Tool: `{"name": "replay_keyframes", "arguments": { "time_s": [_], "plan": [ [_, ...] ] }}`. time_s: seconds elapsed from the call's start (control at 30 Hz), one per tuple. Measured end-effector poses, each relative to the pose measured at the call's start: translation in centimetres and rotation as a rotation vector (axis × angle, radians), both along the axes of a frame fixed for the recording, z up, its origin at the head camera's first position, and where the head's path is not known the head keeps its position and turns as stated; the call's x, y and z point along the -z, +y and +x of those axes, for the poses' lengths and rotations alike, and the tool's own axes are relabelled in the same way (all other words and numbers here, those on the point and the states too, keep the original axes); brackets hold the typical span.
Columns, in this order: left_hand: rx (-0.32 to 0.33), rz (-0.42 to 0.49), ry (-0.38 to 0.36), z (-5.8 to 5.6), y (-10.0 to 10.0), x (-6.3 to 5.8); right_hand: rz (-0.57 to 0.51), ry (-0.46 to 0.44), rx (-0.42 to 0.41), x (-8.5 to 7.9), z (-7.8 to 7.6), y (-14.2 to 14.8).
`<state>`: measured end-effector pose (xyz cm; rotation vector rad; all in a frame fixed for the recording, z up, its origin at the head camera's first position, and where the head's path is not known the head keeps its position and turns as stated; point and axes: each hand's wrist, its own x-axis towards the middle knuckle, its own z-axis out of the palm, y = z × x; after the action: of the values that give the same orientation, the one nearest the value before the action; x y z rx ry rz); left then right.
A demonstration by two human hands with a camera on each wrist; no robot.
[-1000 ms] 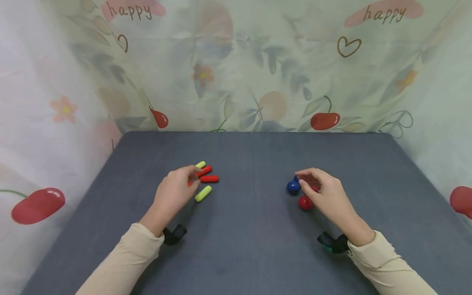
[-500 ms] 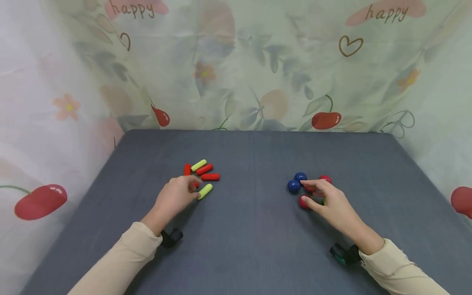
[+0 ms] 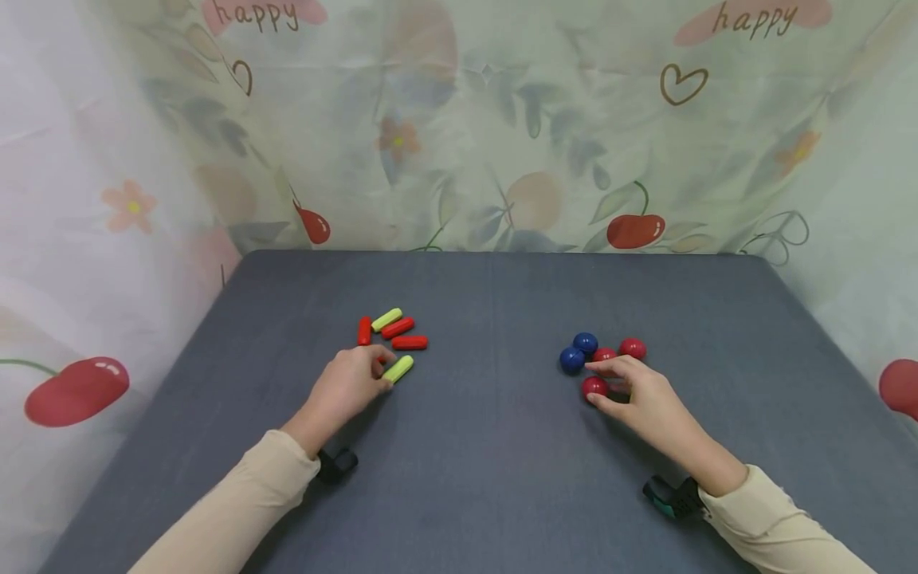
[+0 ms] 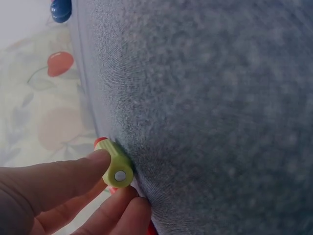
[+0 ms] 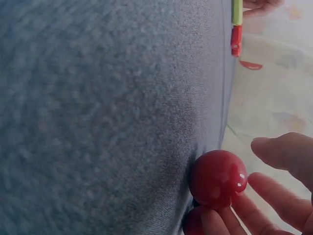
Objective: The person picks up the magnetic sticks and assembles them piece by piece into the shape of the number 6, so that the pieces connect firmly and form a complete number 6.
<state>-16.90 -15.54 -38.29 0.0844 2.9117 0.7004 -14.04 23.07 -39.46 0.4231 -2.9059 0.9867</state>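
Observation:
My left hand (image 3: pixel 349 385) pinches a yellow-green stick (image 3: pixel 398 369) between thumb and fingers, low over the table. The left wrist view shows the thumb on one side of the stick (image 4: pixel 115 164) and fingertips on the other, with a small silvery disc in its end. Beyond lie red sticks (image 3: pixel 409 343) and another yellow-green stick (image 3: pixel 387 320). My right hand (image 3: pixel 649 401) is around a glossy red ball (image 3: pixel 594 388), thumb and fingers spread. In the right wrist view the thumb stands apart from the red ball (image 5: pixel 217 178), and fingertips lie beside or behind it.
Two blue balls (image 3: pixel 572 359) sit left of the right fingertips, with more red balls (image 3: pixel 633 348) behind the hand. A dark grey cloth-covered table (image 3: pixel 488 462) lies below. Patterned curtains (image 3: pixel 488 143) hang at its back and sides.
My left hand has drawn back from the red sticks to the near yellow-green stick and pinches it. My right hand has moved down and right, from the blue balls to the near red ball.

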Motion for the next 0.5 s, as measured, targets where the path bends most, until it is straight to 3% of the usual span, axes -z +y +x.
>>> {"name": "replay_keyframes", "arguments": {
  "time_s": [0.5],
  "plan": [
    [0.024,-0.010,-0.002,-0.69,0.31,0.34,0.020,-0.053,-0.020,0.19,-0.21,-0.49]
  ]
}}
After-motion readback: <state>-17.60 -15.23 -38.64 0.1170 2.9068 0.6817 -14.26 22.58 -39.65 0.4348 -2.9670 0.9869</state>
